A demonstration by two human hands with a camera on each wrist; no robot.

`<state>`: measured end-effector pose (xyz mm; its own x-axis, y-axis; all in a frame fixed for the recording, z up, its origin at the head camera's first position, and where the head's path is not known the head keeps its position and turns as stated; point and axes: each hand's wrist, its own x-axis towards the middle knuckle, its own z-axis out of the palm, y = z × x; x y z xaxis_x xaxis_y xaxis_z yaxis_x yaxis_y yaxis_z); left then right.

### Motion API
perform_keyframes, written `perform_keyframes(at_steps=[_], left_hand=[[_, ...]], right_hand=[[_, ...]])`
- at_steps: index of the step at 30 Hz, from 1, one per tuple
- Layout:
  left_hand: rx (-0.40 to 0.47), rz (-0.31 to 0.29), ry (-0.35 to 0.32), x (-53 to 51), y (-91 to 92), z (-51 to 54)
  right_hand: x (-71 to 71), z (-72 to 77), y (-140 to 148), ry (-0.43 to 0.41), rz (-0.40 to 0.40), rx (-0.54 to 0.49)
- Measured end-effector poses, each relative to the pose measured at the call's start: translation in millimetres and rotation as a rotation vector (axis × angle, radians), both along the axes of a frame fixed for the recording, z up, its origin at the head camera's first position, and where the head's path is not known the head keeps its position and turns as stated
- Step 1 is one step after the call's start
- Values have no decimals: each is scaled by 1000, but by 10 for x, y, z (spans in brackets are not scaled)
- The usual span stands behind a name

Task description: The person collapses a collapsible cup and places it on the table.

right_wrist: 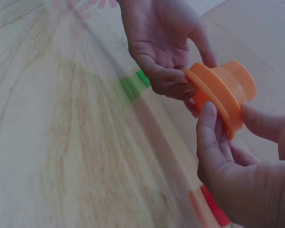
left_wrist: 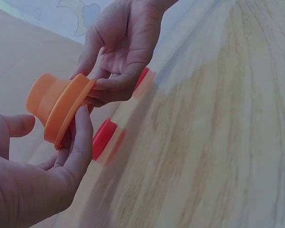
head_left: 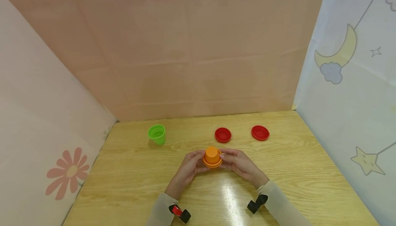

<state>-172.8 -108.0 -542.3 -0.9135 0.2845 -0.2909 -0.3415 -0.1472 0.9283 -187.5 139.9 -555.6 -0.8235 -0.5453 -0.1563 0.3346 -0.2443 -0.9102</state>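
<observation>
Both hands hold an orange collapsible cup (head_left: 212, 154) just above the middle of the table. It is partly extended, its narrow base turned up toward the head camera and its wide rim below. My left hand (head_left: 189, 167) grips the rim from the left, fingers under it and thumb by the side. My right hand (head_left: 242, 167) pinches the opposite side of the cup. In the left wrist view the orange cup (left_wrist: 61, 107) shows tilted, with the stepped wall between base and rim. The cup's inside is hidden in the right wrist view, where fingers cover part of the rim (right_wrist: 211, 90).
A green collapsible cup (head_left: 157, 134) stands extended at the back left of the wooden table (head_left: 130, 174). Two red collapsible cups, one in the middle (head_left: 223, 135) and one farther right (head_left: 260, 133), lie flattened. Cloth walls (head_left: 191, 64) enclose the table's back and sides.
</observation>
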Motion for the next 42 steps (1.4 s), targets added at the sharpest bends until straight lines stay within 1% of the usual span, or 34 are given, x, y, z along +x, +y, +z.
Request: perform_keyframes(at_steps=[4,14,22,31,35,42], left_hand=[[3,-13,-3,-4,3,-18],[-1,-11,-7,5,44,-56],[-7,-14,-42,28,47,-99],[-66,-20,30,-25,80,-103],[-93,-28,56,-19,81,-95],[-140,-19,86,-13,70,-87]], right_hand=[[-2,2,-10,-10,1,-5],[6,3,-57,-39,-18,-4],[20,-26,-71,-85,-23,2],[-24,21,-82,-76,-15,24],[-15,24,-95,-74,-22,51],[-17,22,-122,-84,-35,77]])
